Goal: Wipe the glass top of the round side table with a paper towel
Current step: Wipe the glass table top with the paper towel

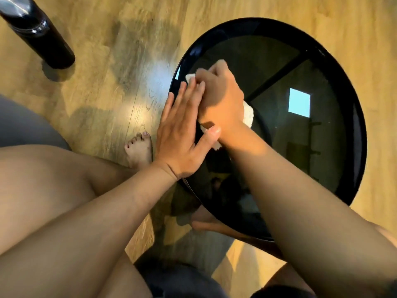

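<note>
Right fingers (pixel 214 72) curled on paper towel (pixel 249 114) (over glass top (pixel 300 147)), left fingers (pixel 187 93) flat beside.

We see a crumpled white paper towel (pixel 249 114) near the left edge of the dark glass top (pixel 283 160) of the round side table (pixel 361 125).

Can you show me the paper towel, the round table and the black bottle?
paper towel (pixel 249 114): head view, white bit poking out on the right.
round table (pixel 359 136): head view, black rim, right side.
black bottle (pixel 40 33): head view, middle of its body.
</note>
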Action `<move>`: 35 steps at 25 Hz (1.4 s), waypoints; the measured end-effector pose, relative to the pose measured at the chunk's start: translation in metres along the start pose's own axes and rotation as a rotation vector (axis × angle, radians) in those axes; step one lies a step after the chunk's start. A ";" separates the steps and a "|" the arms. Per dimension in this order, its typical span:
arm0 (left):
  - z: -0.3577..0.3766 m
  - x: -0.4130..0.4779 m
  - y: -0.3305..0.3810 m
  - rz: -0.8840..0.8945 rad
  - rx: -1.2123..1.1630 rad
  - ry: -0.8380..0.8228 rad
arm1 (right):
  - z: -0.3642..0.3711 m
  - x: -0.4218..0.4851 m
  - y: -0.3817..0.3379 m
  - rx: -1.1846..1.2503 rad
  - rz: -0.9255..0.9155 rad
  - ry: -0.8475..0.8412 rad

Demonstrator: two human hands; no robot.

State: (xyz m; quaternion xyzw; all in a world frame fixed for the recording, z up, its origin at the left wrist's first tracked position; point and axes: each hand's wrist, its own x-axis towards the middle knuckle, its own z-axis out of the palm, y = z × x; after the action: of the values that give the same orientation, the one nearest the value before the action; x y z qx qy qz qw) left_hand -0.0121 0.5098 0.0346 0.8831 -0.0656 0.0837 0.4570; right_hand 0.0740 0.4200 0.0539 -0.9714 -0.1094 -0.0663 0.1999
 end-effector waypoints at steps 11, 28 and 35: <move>0.007 0.001 0.004 -0.009 0.354 -0.042 | -0.104 -0.234 0.082 -0.014 -0.145 -0.180; 0.007 -0.002 0.004 0.004 0.191 0.039 | -0.013 0.167 0.096 -0.043 0.136 0.064; 0.006 -0.003 0.006 0.012 0.149 0.079 | -0.002 0.088 0.028 0.070 -0.279 -0.091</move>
State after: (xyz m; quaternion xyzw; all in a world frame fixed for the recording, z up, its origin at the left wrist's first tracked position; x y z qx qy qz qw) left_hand -0.0158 0.5013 0.0351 0.9103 -0.0464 0.1262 0.3916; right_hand 0.1655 0.4099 0.0607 -0.9412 -0.2546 -0.0455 0.2172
